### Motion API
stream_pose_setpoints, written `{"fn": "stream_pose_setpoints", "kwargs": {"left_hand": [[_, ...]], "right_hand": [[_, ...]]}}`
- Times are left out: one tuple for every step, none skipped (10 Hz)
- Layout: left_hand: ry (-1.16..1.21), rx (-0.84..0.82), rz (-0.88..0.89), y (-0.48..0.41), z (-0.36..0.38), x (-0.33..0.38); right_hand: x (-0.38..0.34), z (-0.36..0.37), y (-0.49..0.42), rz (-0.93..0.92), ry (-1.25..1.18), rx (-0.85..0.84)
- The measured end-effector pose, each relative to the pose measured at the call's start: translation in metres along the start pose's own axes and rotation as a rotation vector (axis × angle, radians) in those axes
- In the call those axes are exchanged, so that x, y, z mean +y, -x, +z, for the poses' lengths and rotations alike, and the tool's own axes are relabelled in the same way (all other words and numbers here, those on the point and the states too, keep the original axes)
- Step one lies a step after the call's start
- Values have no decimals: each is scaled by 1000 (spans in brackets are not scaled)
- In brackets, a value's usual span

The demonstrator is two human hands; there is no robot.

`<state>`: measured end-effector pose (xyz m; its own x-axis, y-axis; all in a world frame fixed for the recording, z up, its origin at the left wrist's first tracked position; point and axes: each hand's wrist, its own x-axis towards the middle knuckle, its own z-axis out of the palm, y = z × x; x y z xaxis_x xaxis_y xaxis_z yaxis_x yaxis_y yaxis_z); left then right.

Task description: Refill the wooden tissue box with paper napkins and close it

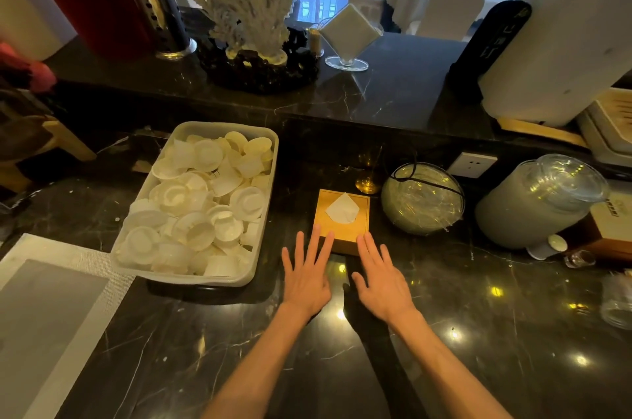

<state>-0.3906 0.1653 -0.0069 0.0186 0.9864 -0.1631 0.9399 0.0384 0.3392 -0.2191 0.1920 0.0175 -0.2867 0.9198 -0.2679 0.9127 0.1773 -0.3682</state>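
The square wooden tissue box (355, 225) sits on the dark marble counter, its lid on, and a white paper napkin (342, 209) pokes up through the opening in the top. My left hand (306, 273) lies flat with its fingers spread, the fingertips reaching the box's near left corner. My right hand (382, 276) is also flat and spread, its fingertips at the box's near right edge. Neither hand holds anything.
A plastic tub (263, 247) of white paper cups stands to the left of the box. A bundle of clear lids (423, 198), a wall socket (472, 164) and a drink dispenser (537, 203) are on the right. A napkin stand (348, 38) is on the raised ledge behind.
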Motion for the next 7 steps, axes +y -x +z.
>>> {"fn": "stream_pose_setpoints", "kwargs": {"left_hand": [[7,-20,-34,-2,0,3],[21,-33,-62,-2,0,8],[36,-51,-87,0,-2,11],[47,-75,-92,0,-8,14],[41,-105,-90,2,-14,14],[57,-175,-96,-2,-35,16],[56,-161,-91,2,-49,19]], "right_hand": [[-3,3,1,19,-4,-5],[-3,5,1,32,0,8],[-6,2,-1,45,17,-1],[-12,-5,-1,76,1,-21],[-14,-8,0,87,2,-42],[-24,-25,-1,95,3,-73],[-30,-39,4,66,-10,-63]]}}
